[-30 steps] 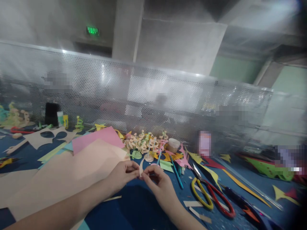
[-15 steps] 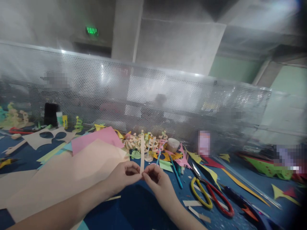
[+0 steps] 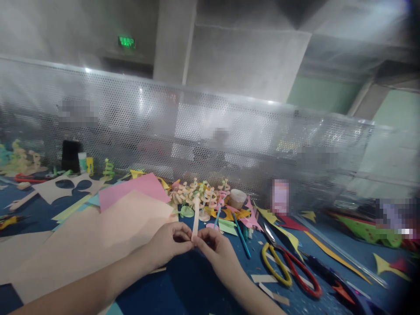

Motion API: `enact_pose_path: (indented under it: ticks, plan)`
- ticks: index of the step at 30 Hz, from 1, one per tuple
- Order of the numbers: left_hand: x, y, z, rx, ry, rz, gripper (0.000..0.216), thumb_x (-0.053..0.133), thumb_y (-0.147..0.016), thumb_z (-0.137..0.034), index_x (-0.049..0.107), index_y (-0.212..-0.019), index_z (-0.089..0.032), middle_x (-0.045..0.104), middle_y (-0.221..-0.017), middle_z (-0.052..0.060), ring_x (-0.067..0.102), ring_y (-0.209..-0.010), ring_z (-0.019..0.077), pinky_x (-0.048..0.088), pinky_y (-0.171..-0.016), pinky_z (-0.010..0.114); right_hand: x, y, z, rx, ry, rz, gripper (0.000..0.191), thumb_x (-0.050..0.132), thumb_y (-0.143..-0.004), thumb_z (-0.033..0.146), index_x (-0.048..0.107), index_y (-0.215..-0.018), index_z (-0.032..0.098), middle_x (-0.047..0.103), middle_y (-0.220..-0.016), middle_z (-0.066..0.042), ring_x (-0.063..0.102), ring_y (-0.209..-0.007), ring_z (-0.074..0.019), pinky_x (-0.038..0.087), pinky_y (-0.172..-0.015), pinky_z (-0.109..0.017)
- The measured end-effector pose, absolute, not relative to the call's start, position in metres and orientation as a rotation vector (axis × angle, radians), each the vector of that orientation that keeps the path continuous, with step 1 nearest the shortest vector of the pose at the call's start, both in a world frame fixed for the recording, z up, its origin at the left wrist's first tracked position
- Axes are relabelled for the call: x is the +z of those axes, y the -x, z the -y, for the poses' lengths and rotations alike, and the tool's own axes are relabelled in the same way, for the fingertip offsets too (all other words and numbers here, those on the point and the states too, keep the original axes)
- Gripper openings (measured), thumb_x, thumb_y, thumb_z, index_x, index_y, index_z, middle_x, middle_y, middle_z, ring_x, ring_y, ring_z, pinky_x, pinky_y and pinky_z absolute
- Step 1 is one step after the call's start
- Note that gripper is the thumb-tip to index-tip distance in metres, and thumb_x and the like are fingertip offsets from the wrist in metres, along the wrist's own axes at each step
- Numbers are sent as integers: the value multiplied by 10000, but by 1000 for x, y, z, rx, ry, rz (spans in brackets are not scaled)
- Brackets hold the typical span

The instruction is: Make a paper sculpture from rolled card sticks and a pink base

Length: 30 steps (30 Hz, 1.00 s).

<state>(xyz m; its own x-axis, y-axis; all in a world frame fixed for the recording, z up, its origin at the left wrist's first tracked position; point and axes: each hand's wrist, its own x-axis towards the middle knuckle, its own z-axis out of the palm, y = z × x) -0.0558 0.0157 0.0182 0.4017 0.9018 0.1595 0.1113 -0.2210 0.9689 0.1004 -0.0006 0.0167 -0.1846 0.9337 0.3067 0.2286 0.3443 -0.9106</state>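
Between my two hands a narrow cream paper strip (image 3: 196,214) points up and away from me, its near end pinched. My left hand (image 3: 173,240) closes thumb and fingers on that end from the left. From the right, my right hand (image 3: 211,245) pinches the same end, fingertips touching or nearly touching the left ones. The exact fold of the strip under the fingers is hidden. Just beyond it stand curled paper spirals (image 3: 187,192) in cream, pink and green. Large cream sheets (image 3: 108,236) lie beneath and beside my left forearm, with a pink sheet (image 3: 134,192) behind.
Scissors (image 3: 288,262) with yellow and red handles lie right of my right hand, near a blue glue gun (image 3: 331,275). A tape roll (image 3: 236,199), a blue pencil (image 3: 241,236) and paper scraps lie farther back. A perforated metal screen (image 3: 138,122) borders the table.
The upper end of the paper strip has dropped and leans slightly right, looking shorter. Both hands stay pinched together in nearly the same place.
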Motion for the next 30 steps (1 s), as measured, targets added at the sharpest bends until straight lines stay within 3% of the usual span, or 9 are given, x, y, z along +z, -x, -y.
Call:
enact_pose_path:
  ticks: [10, 16, 21, 30]
  plan:
    - [11, 55, -17, 935, -1562, -870, 203, 629, -644, -337, 662, -669, -139, 670, -626, 24, 595, -628, 160, 437, -652, 271, 12, -101, -1, 974, 1016, 1620, 290, 562, -724, 468, 520, -681, 185, 527, -601, 11, 525, -582, -155, 409, -559, -262]
    - [14, 56, -15, 935, -1697, -900, 193, 586, -684, -298, 684, -668, -132, 680, -660, 44, 598, -657, 171, 433, -652, 258, 11, -103, 3, 614, 1120, 1712, 143, 567, -756, 328, 474, -757, 219, 550, -681, 6, 541, -605, -155, 432, -559, -258]
    - [22, 57, -13, 924, -1808, -932, 204, 561, -711, -293, 687, -677, -135, 684, -682, 46, 603, -683, 177, 436, -653, 244, 18, -106, 9, 266, 1175, 1926, 107, 510, -811, 292, 604, -793, 244, 589, -742, -10, 552, -643, -153, 433, -599, -251]
    - [48, 67, -10, 764, -2174, -970, 175, 499, -746, -199, 671, -727, -172, 675, -721, 3, 596, -691, 139, 412, -647, 202, 24, -108, 8, 227, 1061, 1966, 153, 505, -793, 174, 648, -780, 227, 598, -783, -25, 550, -717, -158, 434, -654, -254]
